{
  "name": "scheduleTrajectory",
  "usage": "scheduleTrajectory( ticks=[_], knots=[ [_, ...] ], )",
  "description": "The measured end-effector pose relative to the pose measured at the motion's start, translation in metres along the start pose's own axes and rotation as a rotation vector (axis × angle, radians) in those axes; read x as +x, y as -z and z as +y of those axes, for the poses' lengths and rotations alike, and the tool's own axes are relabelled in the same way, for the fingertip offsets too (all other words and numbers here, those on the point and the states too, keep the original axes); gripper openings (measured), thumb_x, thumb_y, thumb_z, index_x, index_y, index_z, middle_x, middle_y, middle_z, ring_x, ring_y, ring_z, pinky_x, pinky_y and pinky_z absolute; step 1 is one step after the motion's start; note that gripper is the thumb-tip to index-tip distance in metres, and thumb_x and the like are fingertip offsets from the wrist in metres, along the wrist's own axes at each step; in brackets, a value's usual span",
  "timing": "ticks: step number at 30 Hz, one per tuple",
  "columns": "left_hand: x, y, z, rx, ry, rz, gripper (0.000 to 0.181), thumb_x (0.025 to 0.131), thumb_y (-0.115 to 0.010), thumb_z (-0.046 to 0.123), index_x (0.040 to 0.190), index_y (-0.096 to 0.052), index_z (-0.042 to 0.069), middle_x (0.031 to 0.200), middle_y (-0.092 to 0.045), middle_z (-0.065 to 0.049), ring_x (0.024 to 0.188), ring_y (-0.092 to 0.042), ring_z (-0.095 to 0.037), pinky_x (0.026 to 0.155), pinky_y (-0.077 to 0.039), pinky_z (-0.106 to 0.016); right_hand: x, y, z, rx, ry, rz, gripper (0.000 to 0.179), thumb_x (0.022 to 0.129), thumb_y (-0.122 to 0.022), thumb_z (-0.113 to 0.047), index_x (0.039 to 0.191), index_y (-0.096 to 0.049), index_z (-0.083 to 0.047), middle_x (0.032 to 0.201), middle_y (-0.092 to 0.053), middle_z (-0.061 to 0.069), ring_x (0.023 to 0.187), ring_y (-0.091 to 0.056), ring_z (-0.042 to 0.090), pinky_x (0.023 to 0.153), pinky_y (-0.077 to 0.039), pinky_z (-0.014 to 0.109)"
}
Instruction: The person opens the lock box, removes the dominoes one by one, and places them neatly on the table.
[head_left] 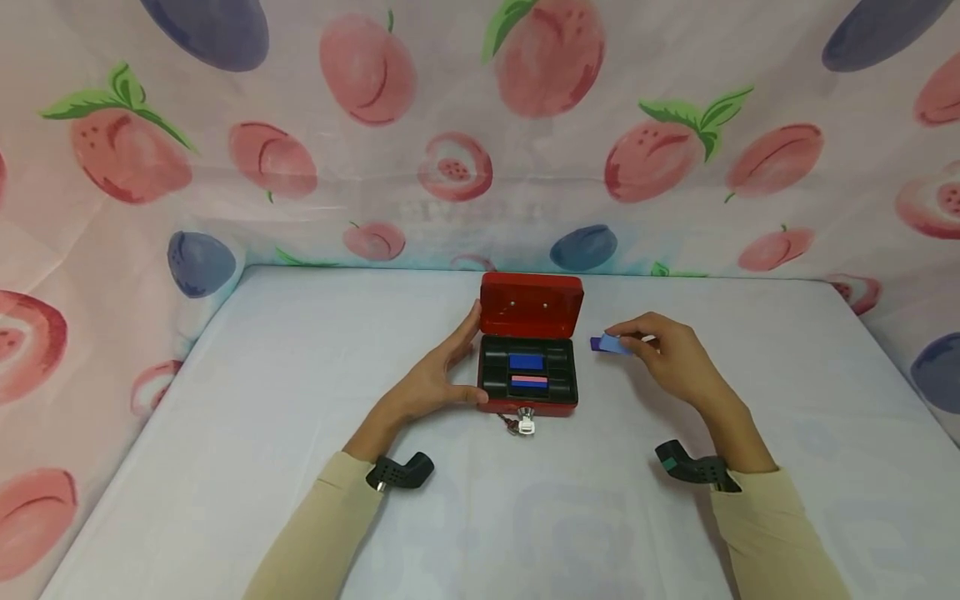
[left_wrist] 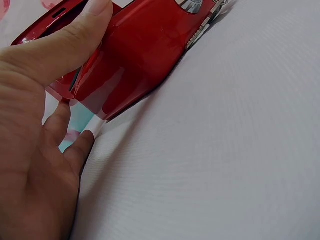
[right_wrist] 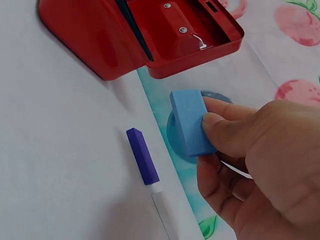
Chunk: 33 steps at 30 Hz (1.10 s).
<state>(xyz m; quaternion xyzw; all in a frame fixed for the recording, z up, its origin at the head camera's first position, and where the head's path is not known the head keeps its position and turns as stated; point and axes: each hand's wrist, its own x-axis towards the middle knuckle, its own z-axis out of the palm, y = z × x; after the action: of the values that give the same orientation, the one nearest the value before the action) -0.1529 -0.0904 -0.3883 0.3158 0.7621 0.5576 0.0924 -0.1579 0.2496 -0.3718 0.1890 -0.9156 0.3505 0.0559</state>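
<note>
A red cash box (head_left: 528, 410) stands with its lid (head_left: 531, 307) raised. Inside its black compartment tray (head_left: 564, 364) lie a dark blue block (head_left: 526, 362) and a pink-and-blue piece (head_left: 529, 381). My left hand (head_left: 429, 381) rests against the box's left side, fingers extended toward the lid and thumb at the front corner. To the right of the box, my right hand (head_left: 675, 357) pinches a light blue rectangular block (right_wrist: 190, 122) between thumb and fingers, held above the table. Below it, a purple block (right_wrist: 143, 156) with a white end lies on the cloth.
A silver key (head_left: 526, 423) sits in the box's front lock, with a small chain (head_left: 510, 423) beside it. White cloth (head_left: 570, 517) covers the table. Behind hangs a fruit-patterned curtain (head_left: 525, 225). A dark camera mount (head_left: 401, 472) is strapped on each wrist.
</note>
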Motion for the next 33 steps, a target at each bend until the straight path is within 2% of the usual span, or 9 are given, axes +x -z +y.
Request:
scheduleTrajectory(
  ticks=[3, 10, 14, 24, 33],
  knots=[
    [0.000, 0.000, 0.001, 0.009, 0.006, 0.007, 0.108, 0.067, -0.078, 0.009, 0.144, -0.004, 0.022, 0.148, -0.003, 0.008, 0.133, -0.011, -0.011, 0.104, -0.022, -0.042, 0.000, 0.000, 0.002, -0.002, 0.017, -0.012, 0.020, 0.088, -0.057, -0.015, 0.106, -0.065, -0.018, 0.101, -0.059, -0.002, 0.093, -0.050, 0.015, 0.078, -0.044, 0.042],
    [0.000, 0.000, 0.001, 0.001, 0.024, 0.004, 0.108, 0.067, -0.078, 0.009, 0.144, -0.004, 0.023, 0.148, -0.003, 0.009, 0.133, -0.011, -0.011, 0.104, -0.022, -0.043, 0.000, -0.003, 0.009, -0.020, -0.039, -0.049, 0.020, 0.087, -0.059, -0.016, 0.104, -0.066, -0.021, 0.100, -0.059, -0.004, 0.091, -0.048, 0.014, 0.073, -0.044, 0.039],
    [0.000, -0.001, 0.000, 0.002, 0.012, 0.004, 0.108, 0.067, -0.078, 0.009, 0.144, -0.004, 0.022, 0.148, -0.004, 0.007, 0.133, -0.012, -0.015, 0.103, -0.022, -0.046, -0.001, -0.005, 0.013, -0.025, -0.066, -0.072, 0.020, 0.087, -0.059, -0.016, 0.104, -0.066, -0.021, 0.100, -0.059, -0.004, 0.092, -0.049, 0.014, 0.076, -0.044, 0.037],
    [0.000, -0.001, -0.001, 0.000, -0.003, 0.005, 0.108, 0.067, -0.078, 0.007, 0.144, -0.004, 0.021, 0.148, -0.004, 0.006, 0.133, -0.011, -0.015, 0.103, -0.021, -0.047, -0.001, -0.008, 0.017, -0.030, -0.066, -0.107, 0.020, 0.086, -0.060, -0.012, 0.103, -0.067, -0.018, 0.095, -0.060, -0.001, 0.084, -0.048, 0.016, 0.070, -0.046, 0.031],
    [0.000, 0.000, 0.000, 0.021, 0.013, 0.008, 0.107, 0.067, -0.078, 0.010, 0.144, -0.004, 0.024, 0.148, -0.004, 0.009, 0.133, -0.012, -0.012, 0.103, -0.022, -0.045, -0.001, -0.010, 0.016, -0.034, -0.084, -0.131, 0.020, 0.085, -0.060, -0.010, 0.102, -0.068, -0.017, 0.096, -0.059, 0.002, 0.088, -0.049, 0.019, 0.075, -0.046, 0.036]
  ],
)
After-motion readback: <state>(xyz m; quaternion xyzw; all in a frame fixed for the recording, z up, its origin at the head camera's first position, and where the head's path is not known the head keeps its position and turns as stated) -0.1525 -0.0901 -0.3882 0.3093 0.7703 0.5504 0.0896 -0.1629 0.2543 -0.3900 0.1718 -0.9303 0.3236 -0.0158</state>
